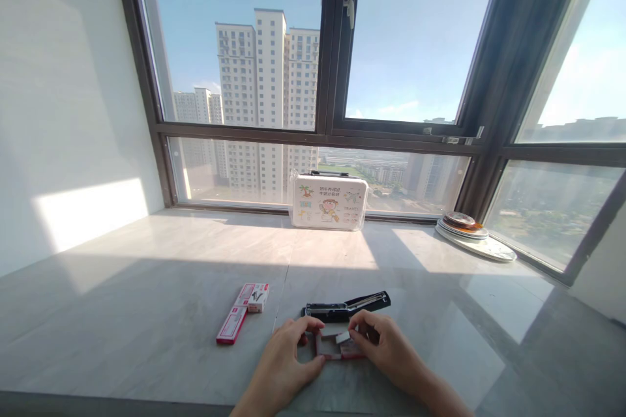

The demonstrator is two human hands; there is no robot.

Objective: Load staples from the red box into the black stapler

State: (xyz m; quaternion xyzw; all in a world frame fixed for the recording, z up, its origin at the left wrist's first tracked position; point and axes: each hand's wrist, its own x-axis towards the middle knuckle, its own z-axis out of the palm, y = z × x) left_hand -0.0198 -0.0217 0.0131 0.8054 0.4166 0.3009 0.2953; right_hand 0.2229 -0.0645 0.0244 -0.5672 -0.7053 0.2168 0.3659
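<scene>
Grey marbled worktop (147, 313), sunlit patches, big window (415, 32) behind. Left hand (288, 355): fingers part-spread, gripping box's left end. Right hand (384, 339): fingers nearly closed, pinching pale strip (343, 337) over box. Box (333, 357): small, shallow, open-topped, reddish-white, between hands, just before opened black stapler (325, 310).

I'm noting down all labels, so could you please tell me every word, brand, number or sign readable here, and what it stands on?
"TRAVEL": on the case.
Chinese characters, same case: too blurred to quote surely.
Red boxes, white box: print too small.
Held box: nothing readable.
</scene>
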